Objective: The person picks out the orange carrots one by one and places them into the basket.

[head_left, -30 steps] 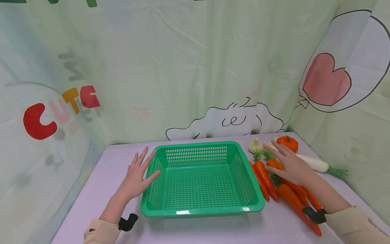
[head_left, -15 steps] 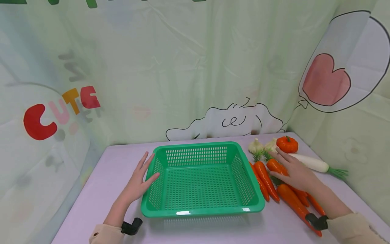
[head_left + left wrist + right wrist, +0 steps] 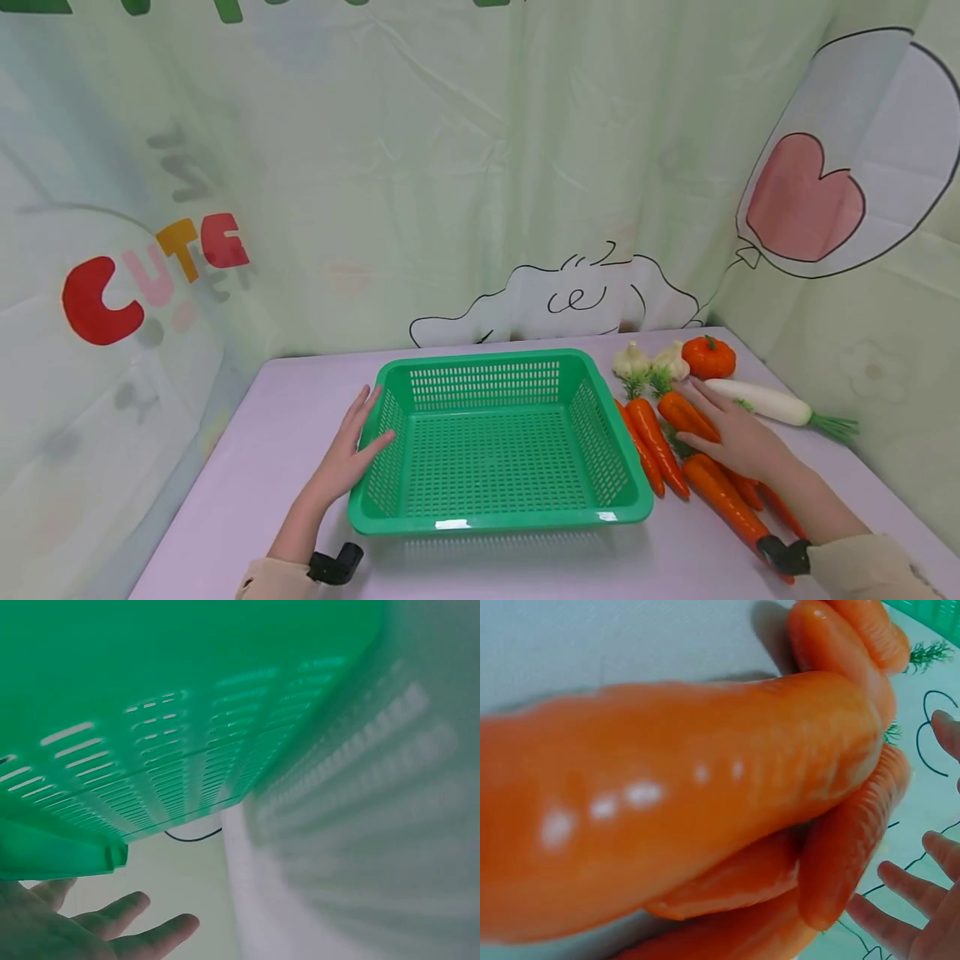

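A green perforated plastic basket (image 3: 502, 524) stands on the table, with nothing inside it. My left hand (image 3: 347, 457) is at its left rim, fingers extended; whether they touch it I cannot tell. The left wrist view has the basket's slotted side (image 3: 187, 645) above the spread fingers of that hand (image 3: 67, 930). Over the pile of carrots (image 3: 722, 493) to the right is my right hand (image 3: 738, 435), its fingers extended and gripping nothing. A big carrot (image 3: 667, 787) fills much of the right wrist view, with the hand's fingertips (image 3: 889, 874) beyond it.
Two garlic bulbs (image 3: 632, 361) and an orange pumpkin (image 3: 708, 358) sit at the back right. A white radish (image 3: 772, 403) with green leaves lies near the table's right edge. Patterned curtains (image 3: 360, 208) enclose the table (image 3: 247, 467) behind and at the sides.
My left hand has come slightly lower beside the basket, its fingers closer together. The right hand has shifted right and down over the carrots, uncovering the garlic. The basket has stayed put.
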The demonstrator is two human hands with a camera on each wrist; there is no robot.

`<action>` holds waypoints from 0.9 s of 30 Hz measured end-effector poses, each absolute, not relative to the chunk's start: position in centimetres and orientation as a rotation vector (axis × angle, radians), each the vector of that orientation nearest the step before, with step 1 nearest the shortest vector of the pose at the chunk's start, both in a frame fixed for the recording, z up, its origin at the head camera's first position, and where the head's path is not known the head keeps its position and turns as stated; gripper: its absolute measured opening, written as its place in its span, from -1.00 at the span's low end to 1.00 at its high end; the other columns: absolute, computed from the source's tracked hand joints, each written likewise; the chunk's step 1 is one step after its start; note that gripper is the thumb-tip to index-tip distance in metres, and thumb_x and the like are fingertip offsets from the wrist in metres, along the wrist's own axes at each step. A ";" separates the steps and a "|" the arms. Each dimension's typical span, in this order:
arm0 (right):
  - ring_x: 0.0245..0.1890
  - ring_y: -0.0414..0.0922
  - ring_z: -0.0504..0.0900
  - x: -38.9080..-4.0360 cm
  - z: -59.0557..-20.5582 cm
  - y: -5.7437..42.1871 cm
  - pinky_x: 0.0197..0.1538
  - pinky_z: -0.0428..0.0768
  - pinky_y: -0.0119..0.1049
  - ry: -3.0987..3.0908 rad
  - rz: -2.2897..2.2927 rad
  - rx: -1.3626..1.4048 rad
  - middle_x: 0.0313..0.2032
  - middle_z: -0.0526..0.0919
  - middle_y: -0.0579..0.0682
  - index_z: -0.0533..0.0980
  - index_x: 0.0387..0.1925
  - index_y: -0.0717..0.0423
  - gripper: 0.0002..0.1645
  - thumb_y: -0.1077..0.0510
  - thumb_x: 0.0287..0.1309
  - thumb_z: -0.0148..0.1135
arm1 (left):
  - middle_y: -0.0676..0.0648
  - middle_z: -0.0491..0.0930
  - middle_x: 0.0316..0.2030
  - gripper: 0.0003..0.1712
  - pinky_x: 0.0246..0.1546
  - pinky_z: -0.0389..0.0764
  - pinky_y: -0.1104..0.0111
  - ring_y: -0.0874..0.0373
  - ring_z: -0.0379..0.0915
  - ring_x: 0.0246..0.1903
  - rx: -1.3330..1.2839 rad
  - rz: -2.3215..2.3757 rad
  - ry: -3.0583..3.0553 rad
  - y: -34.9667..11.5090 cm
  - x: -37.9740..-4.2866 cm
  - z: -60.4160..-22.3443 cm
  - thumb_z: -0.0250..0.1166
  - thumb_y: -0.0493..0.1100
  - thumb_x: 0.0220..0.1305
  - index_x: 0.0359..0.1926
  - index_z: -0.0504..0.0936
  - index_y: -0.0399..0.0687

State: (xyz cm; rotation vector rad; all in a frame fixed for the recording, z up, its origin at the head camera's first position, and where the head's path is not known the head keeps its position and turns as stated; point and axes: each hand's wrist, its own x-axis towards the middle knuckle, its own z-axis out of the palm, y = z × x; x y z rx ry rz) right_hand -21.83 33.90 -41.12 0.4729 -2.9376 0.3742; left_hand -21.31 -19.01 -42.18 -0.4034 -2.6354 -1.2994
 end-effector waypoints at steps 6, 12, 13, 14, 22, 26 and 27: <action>0.07 0.41 0.28 -21.7 -41.3 33.9 -0.11 0.37 0.31 -3.009 0.396 0.401 0.27 0.09 0.36 0.08 0.35 0.09 -0.08 -0.18 0.07 0.20 | -0.22 -0.23 0.40 -0.16 0.10 -0.13 -0.31 -0.24 -0.34 0.34 -0.360 -1.457 -2.638 -18.9 -21.6 -42.5 0.19 -0.04 0.21 0.42 -0.04 0.04; 0.08 0.40 0.26 -21.8 -41.7 34.1 -0.08 0.36 0.29 -3.004 0.392 0.396 0.21 0.16 0.41 0.14 0.31 0.17 -0.12 -0.06 0.02 0.27 | -0.15 -0.26 0.41 -0.14 0.11 -0.18 -0.30 -0.21 -0.38 0.35 -0.336 -1.571 -2.631 -18.7 -21.8 -42.7 0.19 -0.01 0.21 0.42 -0.06 0.11; 0.09 0.39 0.25 -21.8 -41.8 34.2 -0.06 0.35 0.30 -3.003 0.390 0.398 0.20 0.17 0.42 0.16 0.30 0.19 -0.12 -0.04 0.02 0.28 | -0.14 -0.26 0.41 -0.14 0.11 -0.18 -0.30 -0.20 -0.39 0.35 -0.333 -1.578 -2.631 -18.6 -21.8 -42.8 0.19 -0.01 0.21 0.42 -0.06 0.12; 0.09 0.39 0.25 -21.9 -41.8 34.2 -0.05 0.33 0.30 -3.000 0.388 0.401 0.20 0.19 0.42 0.17 0.29 0.21 -0.14 -0.03 0.01 0.28 | -0.13 -0.26 0.41 -0.14 0.11 -0.18 -0.30 -0.20 -0.39 0.35 -0.329 -1.585 -2.630 -18.6 -21.8 -42.8 0.20 -0.01 0.20 0.42 -0.06 0.14; 0.00 0.32 0.35 -22.0 -42.2 34.5 -0.09 0.40 0.25 -2.995 0.419 0.404 0.10 0.32 0.39 0.23 0.25 0.20 -0.19 0.09 -0.03 0.33 | -0.13 -0.28 0.41 -0.07 0.13 -0.19 -0.28 -0.19 -0.42 0.36 -0.325 -1.643 -2.614 -18.1 -21.3 -42.1 0.28 -0.17 0.13 0.42 -0.05 0.11; -0.06 0.28 0.40 -22.1 -42.2 34.5 -0.16 0.47 0.18 -3.022 0.445 0.407 0.07 0.35 0.40 0.23 0.26 0.18 -0.17 0.15 -0.07 0.36 | -0.24 -0.27 0.40 -0.05 0.13 -0.18 -0.28 -0.24 -0.41 0.34 -0.344 -1.666 -2.600 -17.6 -20.3 -40.5 0.28 -0.27 0.09 0.42 -0.06 -0.06; -0.07 0.27 0.41 -22.1 -42.2 34.5 -0.17 0.48 0.17 -3.029 0.442 0.409 0.06 0.36 0.40 0.23 0.26 0.18 -0.16 0.16 -0.08 0.37 | -0.26 -0.27 0.39 -0.06 0.12 -0.17 -0.29 -0.25 -0.41 0.34 -0.348 -1.665 -2.600 -17.4 -20.1 -40.1 0.28 -0.29 0.09 0.41 -0.06 -0.10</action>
